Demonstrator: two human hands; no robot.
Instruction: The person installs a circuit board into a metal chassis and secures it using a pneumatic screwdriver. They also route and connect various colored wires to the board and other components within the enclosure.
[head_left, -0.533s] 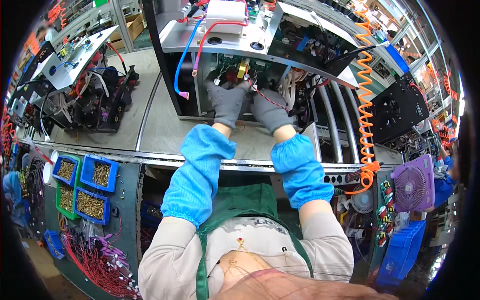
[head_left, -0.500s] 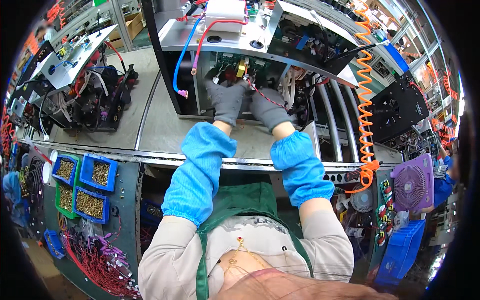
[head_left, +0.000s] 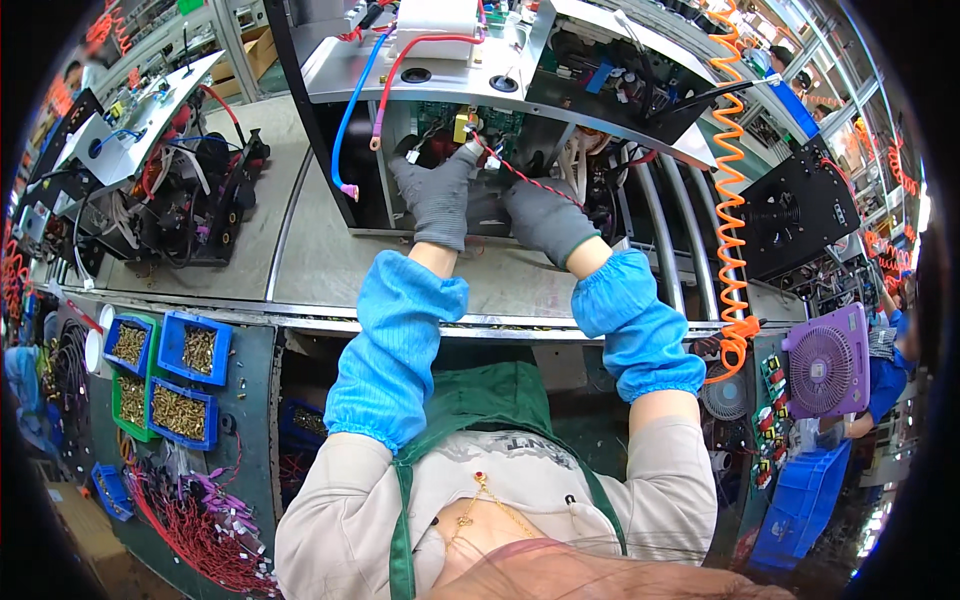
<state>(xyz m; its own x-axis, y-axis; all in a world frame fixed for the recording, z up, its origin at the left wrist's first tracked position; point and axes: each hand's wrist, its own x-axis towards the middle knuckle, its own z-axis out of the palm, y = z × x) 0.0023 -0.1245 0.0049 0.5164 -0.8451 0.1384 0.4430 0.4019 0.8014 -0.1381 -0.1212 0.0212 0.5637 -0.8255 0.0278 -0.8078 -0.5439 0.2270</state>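
Observation:
A black-and-silver equipment cabinet [head_left: 372, 190] stands before me, its front compartment uncovered. My left hand [head_left: 440, 195], in a grey glove, reaches inside below the green circuit board [head_left: 505, 122]. Its thumb and fingers are spread apart, the thumb close to a small yellow component [head_left: 462, 127]. To the right, my gloved right hand [head_left: 550, 215] extends into the compartment, its fingertips lost in shadow. A red-and-black twisted wire [head_left: 525, 178] runs from near the left thumb across to the right hand. A blue cable [head_left: 340, 140] and a red cable [head_left: 382, 105] hang down in front.
A half-built unit [head_left: 170, 190] sits at the left on the bench. Blue bins [head_left: 225, 355] of brass fasteners and red wires [head_left: 190, 520] lie nearer. An orange coiled hose [head_left: 730, 200] hangs at the right beside metal rollers [head_left: 680, 240]. Beyond is a purple fan [head_left: 825, 360].
My right hand and forearm have shifted right, away from the left hand. The left hand has moved slightly left, and its thumb now shows apart from the fingers. The view has shifted slightly.

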